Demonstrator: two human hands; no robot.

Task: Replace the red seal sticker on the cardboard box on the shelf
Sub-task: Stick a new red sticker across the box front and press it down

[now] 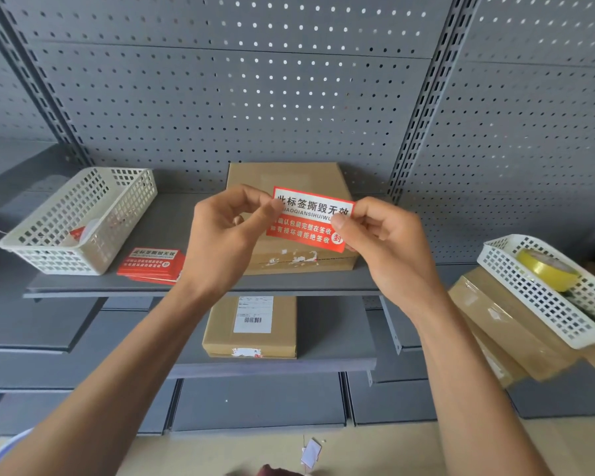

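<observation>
Left hand (227, 231): raised in front of the box, thumb and fingertips pinching the sticker's upper left corner.
Right hand (389, 242): raised in front of the box, thumb on the sticker's face, fingers behind, pinching its right end.
Sticker (310, 219): red with a white band of black print; held flat between both hands, in the air just before the box's front, tilted down to the right.
Box (289, 214): brown cardboard, on the shelf against the back panel; white torn scraps along the seam of its front face.
Shelf (134, 286): grey metal board; its front edge runs just below the box. Bare board lies left of the box, between it and the basket.
Stack (150, 264): more red stickers, flat on the shelf left of the box, near the front edge.
Basket (79, 218): white lattice, left of the box, beyond the stack; holds scraps, one red.
Back panel (255, 97): grey perforated metal behind and above the box, slotted uprights on both sides.
Lower box (251, 328): cardboard with a barcode label, on the next shelf below the box.
Right basket (543, 290): white, right of the box and lower, on stacked cartons; holds a yellow tape roll (547, 269).
Floor (392, 451): tan, below the box; a small white scrap lies on it.
</observation>
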